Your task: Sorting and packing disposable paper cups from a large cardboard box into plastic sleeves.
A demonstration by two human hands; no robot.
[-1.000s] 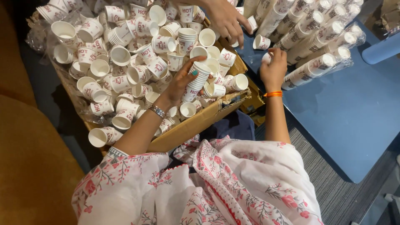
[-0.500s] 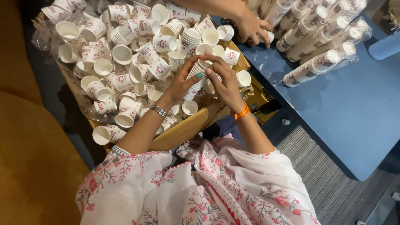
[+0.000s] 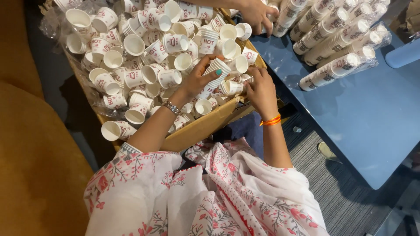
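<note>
Left hand is curled around a short nested stack of paper cups, fingers wrapped over its side and the stack tilted, mouth end up and away from the wrist; right hand sits just beside it, fingers narrowed onto a single loose cup lying on the heap, though whether it is truly pinched or only touched I cannot tell. Both hands work over the near right corner of a cardboard box heaped with loose white cups. From the head view, the likeliest trouble is the stack telescoping apart or slipping, since it is held slantwise by the side only; a squeeze too firm would crease the thin walls. Cups piled at the rim below the left wrist, such as the one overhanging at the box's near edge, could be nudged off onto the floor by a forearm sweep. Beyond the right hand a second person's hand reaches in, so a quick lift forward risks a bump. Right of the right hand the box wall meets a blue table with sleeved cup rows; its bare near part offers the open room.
</note>
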